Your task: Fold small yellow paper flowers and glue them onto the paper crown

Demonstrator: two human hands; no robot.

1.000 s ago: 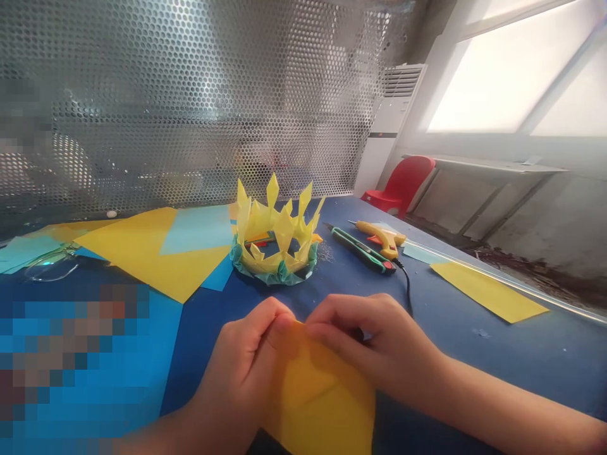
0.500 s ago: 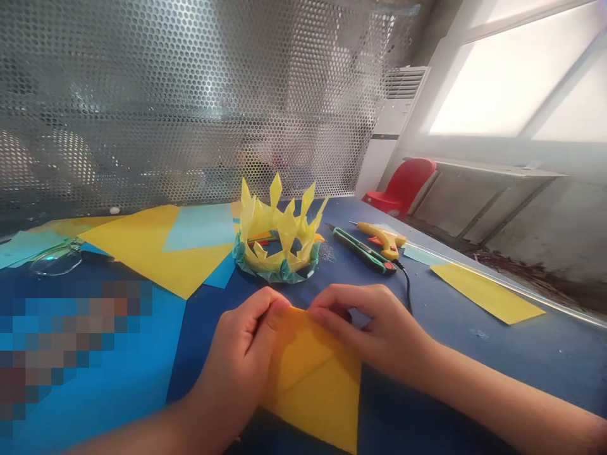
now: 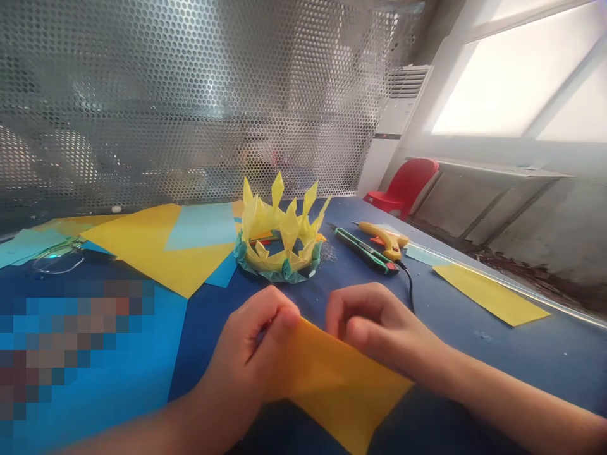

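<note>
My left hand (image 3: 265, 360) pinches a folded sheet of orange-yellow paper (image 3: 346, 385) at its upper left corner, between thumb and bent fingers. Just behind the sheet's sloping upper edge is my right hand (image 3: 384, 328). Its fingers are loosely curled, thumb and forefinger apart, and the edge partly covers the fingertips, so contact with the paper is unclear. Beyond both hands stands a paper crown (image 3: 284, 243) with pointed yellow spikes and a ruffled teal base.
A green utility knife (image 3: 363, 249) and a yellow glue gun (image 3: 386, 240) with a black cord lie right of the crown. Yellow paper (image 3: 490, 294) lies further right. Large yellow (image 3: 156, 253) and blue sheets (image 3: 104, 392) cover the left. Behind rises a perforated metal screen (image 3: 190, 101).
The folded sheet has swung, its right corner now pointing out to the right. My right hand has shifted slightly right, its thumb and forefinger parted from their pinch. My left hand keeps hold.
</note>
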